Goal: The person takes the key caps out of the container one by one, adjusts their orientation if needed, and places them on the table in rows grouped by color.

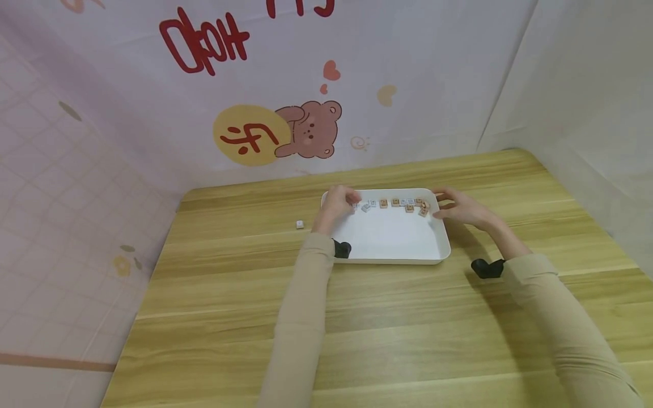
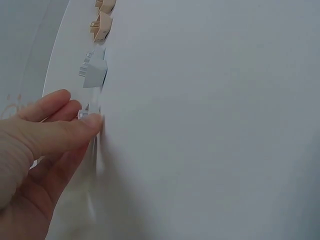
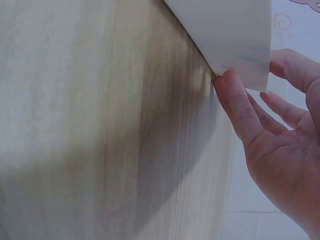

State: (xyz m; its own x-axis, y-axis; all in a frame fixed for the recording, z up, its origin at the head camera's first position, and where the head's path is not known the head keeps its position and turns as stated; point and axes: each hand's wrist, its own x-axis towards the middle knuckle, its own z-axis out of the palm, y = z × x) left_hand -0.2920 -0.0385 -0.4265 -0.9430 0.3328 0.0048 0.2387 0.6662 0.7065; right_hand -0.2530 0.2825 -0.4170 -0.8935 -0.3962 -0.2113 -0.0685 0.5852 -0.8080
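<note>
A white tray (image 1: 388, 238) lies on the wooden table. Along its far side sits a row of small white and tan keycaps (image 1: 395, 202). My left hand (image 1: 336, 205) reaches over the tray's left end. Between its thumb and fingers (image 2: 80, 127) it pinches a white keycap (image 2: 83, 114), mostly hidden by the fingertips. Just beyond stands another white keycap (image 2: 95, 70), then tan ones (image 2: 101, 26). At the far right corner of the tray, my right hand (image 1: 461, 208) grips the wall, thumb at the rim and fingers (image 3: 242, 107) against the outside.
One loose white keycap (image 1: 300, 225) lies on the table (image 1: 229, 272) left of the tray. A printed cloth (image 1: 408, 124) with a bear hangs behind the table's far edge. Black wrist mounts (image 1: 487, 268) stick out from both sleeves.
</note>
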